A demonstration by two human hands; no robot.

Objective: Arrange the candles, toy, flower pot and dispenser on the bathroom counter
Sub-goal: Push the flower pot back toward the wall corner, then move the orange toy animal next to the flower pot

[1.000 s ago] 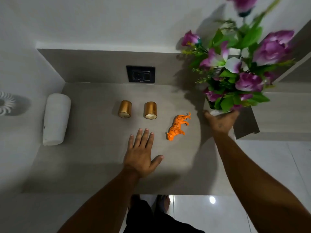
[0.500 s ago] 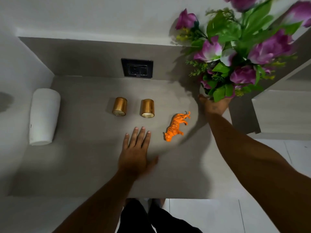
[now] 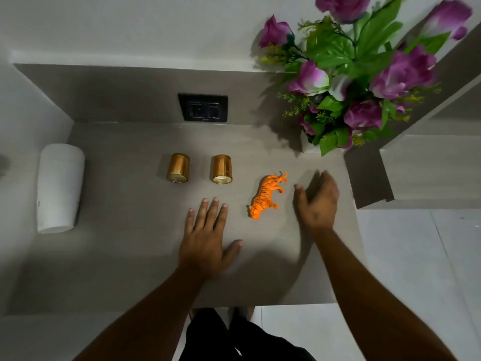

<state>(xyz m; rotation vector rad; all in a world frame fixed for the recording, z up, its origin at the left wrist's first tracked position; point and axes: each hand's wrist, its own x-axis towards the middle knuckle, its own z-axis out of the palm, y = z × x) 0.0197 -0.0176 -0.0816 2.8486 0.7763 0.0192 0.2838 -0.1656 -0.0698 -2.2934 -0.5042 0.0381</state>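
Two gold candles (image 3: pixel 178 168) (image 3: pixel 222 169) stand side by side mid-counter. An orange toy tiger (image 3: pixel 268 194) lies to their right. A white flower pot (image 3: pixel 308 145) with purple flowers (image 3: pixel 359 74) stands at the back right corner. A white dispenser (image 3: pixel 59 187) sits against the left wall. My left hand (image 3: pixel 207 241) rests flat and open on the counter, just in front of the candles. My right hand (image 3: pixel 316 201) hovers open beside the tiger, below the pot, holding nothing.
The grey counter (image 3: pixel 130 256) ends at a front edge near my feet. A black wall socket (image 3: pixel 203 107) sits on the back wall. A lower shelf step (image 3: pixel 429 168) lies to the right, with white floor tiles (image 3: pixel 416 256) beyond.
My right hand has let go of the flower pot and drawn back toward the tiger. The pot now stands at the back right corner. My left hand stays flat.
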